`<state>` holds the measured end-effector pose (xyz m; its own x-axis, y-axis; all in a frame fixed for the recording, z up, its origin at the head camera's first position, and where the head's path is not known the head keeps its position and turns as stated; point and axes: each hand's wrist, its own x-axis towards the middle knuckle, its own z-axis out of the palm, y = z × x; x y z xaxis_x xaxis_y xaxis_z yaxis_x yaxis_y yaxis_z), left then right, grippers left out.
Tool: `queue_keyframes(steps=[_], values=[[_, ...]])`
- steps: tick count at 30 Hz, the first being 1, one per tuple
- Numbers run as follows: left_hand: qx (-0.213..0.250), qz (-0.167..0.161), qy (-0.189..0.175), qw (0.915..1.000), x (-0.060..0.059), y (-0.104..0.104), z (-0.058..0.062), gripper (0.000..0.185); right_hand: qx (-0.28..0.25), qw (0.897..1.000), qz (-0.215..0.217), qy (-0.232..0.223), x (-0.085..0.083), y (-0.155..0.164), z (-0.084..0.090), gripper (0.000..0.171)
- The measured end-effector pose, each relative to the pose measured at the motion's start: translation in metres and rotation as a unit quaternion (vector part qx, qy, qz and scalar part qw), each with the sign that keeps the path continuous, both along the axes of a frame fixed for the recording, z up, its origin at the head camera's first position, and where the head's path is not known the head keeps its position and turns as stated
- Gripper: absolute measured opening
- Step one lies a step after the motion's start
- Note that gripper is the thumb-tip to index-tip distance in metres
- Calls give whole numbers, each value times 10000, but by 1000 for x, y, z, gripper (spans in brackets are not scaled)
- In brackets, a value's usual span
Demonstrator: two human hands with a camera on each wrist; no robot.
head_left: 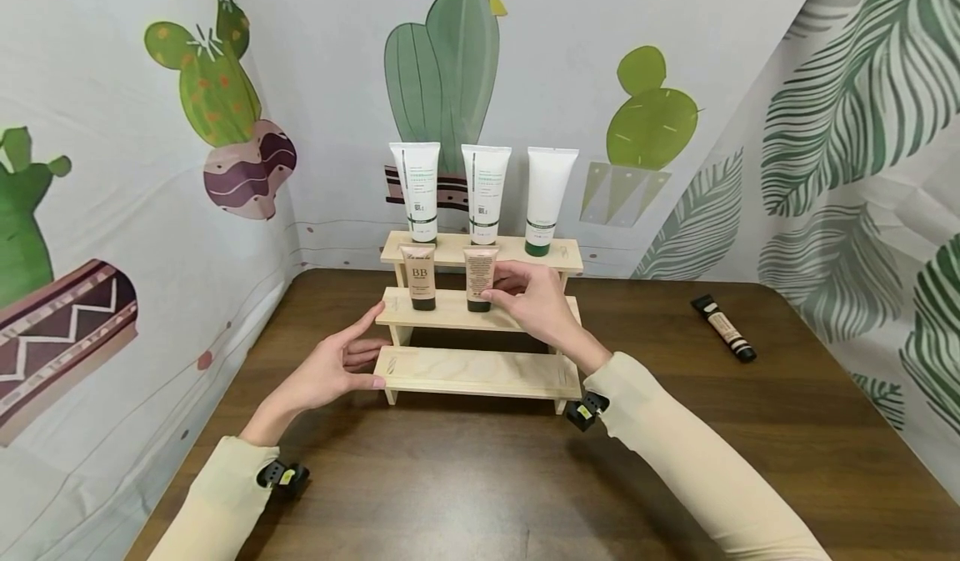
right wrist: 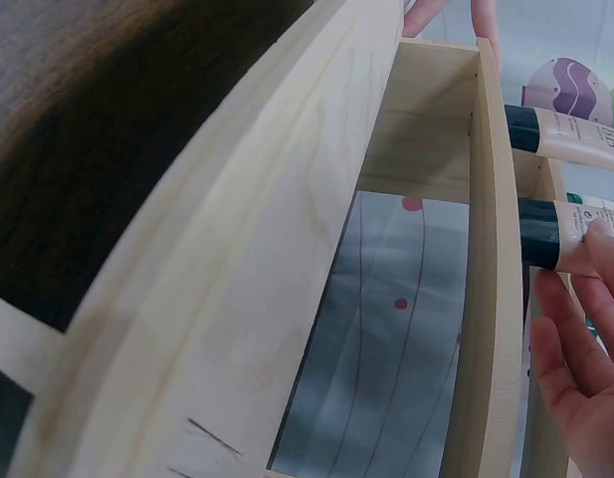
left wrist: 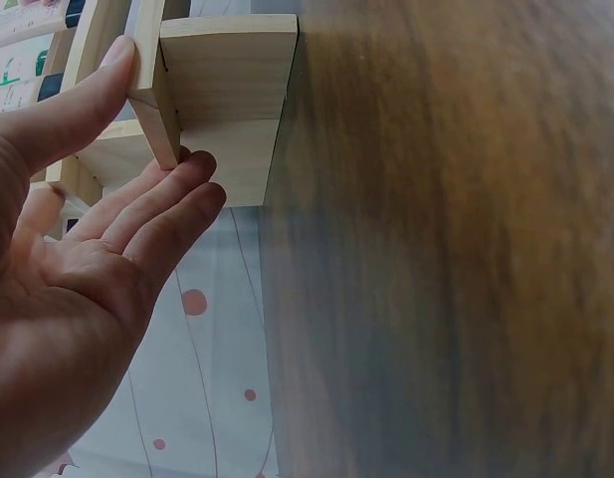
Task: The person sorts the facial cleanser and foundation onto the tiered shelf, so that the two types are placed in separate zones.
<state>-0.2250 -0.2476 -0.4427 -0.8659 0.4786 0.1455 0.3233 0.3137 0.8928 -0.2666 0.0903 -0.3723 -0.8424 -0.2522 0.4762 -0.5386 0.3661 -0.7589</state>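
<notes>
A three-step wooden rack [head_left: 480, 373] stands in the middle of the brown table [head_left: 465, 478]. Three white tubes [head_left: 485, 192] stand on its top step. On the middle step stand two beige tubes with dark caps down, the left one [head_left: 420, 276] marked BB. My right hand [head_left: 498, 284] pinches the right beige tube [head_left: 480, 273] [right wrist: 550, 234] between thumb and fingers. At the rack's left end my left hand [head_left: 378, 348] [left wrist: 159, 112] rests with straight fingers, thumb against the side post [left wrist: 152, 100] and fingers by the bottom step.
Another beige tube with a black cap [head_left: 723, 328] lies on the table at the right. Cloth walls printed with cacti and leaves close in the table at the back and on both sides. Bare wood lies in front of the rack.
</notes>
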Motion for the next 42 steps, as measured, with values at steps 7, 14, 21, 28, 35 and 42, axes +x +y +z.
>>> queue_keyframes(steps=[7, 14, 21, 28, 35, 42], values=[[24, -90, 36, 10000, 0, 1, 0, 107, 0, 9999, -74, -88, 0, 0, -1, 30], [56, -166, 137, 9998, -2, 0, -1, 107, -28, 10000, -76, -55, 0, 1, -1, 30], [105, -227, 130, 9996, -3, 0, -3, 106, -123, 9999, 28, -53, -1, 1, -3, 30], [78, -70, 66, 9999, -2, 0, -2, 107, -139, 9998, 87, -59, 1, 7, -4, 31], [138, -109, 60, 9998, -1, 1, -1, 107, -60, 9996, -144, 255, 11, 36, -4, 29], [53, -41, -10, 10000, -1, 0, -1, 107, 136, 9966, -523, 619, 36, 75, 7, 26]])
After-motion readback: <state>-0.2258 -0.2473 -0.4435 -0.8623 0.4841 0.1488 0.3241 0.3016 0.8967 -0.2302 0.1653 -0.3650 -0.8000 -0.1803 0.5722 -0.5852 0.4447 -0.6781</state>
